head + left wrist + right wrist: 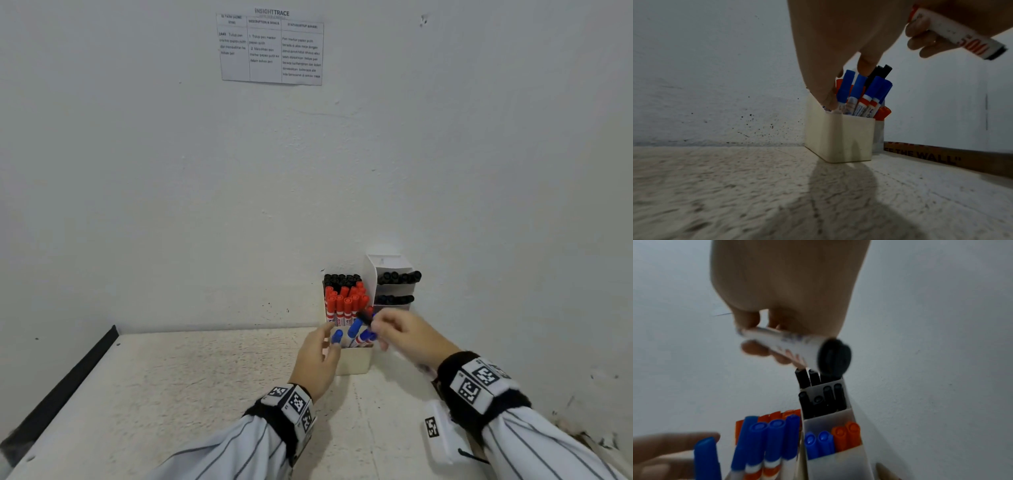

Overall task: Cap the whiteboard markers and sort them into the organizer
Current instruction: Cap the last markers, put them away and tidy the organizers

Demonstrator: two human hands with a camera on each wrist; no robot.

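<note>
right hand [404, 334], right of centre in the head view, grips a black-capped marker [365, 317] above the cream organizer [356, 363]. left hand [317, 359], just left of it, pinches a blue-capped marker [337, 336] standing in the organizer's front compartment.

table [735, 186]: rough, speckled, matt | organizer [849, 138]: smooth cream plastic | marker caps [774, 434]: glossy plastic
</note>
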